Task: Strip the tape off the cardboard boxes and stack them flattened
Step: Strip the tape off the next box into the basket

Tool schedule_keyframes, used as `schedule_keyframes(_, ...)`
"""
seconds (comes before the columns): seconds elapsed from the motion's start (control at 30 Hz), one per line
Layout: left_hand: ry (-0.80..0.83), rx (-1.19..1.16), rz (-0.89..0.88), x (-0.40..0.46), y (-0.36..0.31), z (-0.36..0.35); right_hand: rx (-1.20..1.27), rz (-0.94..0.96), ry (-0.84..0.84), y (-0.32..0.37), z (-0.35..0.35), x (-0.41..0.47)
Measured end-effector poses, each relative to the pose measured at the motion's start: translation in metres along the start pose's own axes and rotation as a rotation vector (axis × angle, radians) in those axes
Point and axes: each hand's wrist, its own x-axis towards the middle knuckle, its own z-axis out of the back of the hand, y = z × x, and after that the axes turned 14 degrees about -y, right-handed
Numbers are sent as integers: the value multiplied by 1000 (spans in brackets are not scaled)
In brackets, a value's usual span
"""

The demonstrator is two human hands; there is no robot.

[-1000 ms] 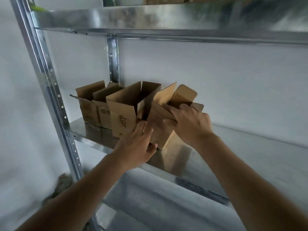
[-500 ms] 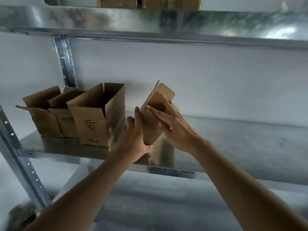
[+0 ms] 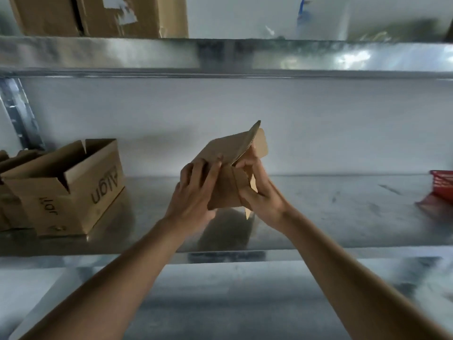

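So the person's mid-flatten on one box (image 3: 229, 168), held up over the middle of the shelf (image 3: 343, 204); left hand (image 3: 196, 190) clasps its side, right hand (image 3: 257, 190) pinches a flap; next it probably needs squashing flat; open boxes (image 3: 71, 185) wait at the shelf's left end.

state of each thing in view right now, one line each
held box: lifted off the shelf, partly collapsed, flaps loose
left hand: fingers spread on the held box's left face, holding it
right hand: grips the held box's right side
printed box: upright on the middle shelf, top flaps open
upper boxes: on the top shelf, torn label patches
red item: at the shelf's right edge, blurred
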Motion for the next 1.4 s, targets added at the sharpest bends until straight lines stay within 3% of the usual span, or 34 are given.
schedule_keyframes(0.27, 63, 20, -147, 55, -128, -13, 166, -372, -136, -28, 127, -43)
schedule_keyframes(0.4, 77, 16, -239, 72, -192, -22, 150, -410, -232, -47, 180, -63)
schedule_keyframes(0.57, 145, 21, -324, 83, -254, -31, -60, -422, -310, -67, 226, -83)
schedule_keyframes(0.83, 322, 42, -472, 86, -304, -48, -366, -694, -455, -96, 270, -97)
schedule_keyframes(1.07, 566, -261, -197, 104, -307, -61, -292, -481, -388, -99, 298, -92)
schedule_keyframes(1.23, 598, -534, -12, 120, -309, -60, -128, -399, -320, -92, 297, -87)
schedule_keyframes(1.4, 618, -650, 85, 137, -309, -60, -246, -403, -281, -98, 302, -91)
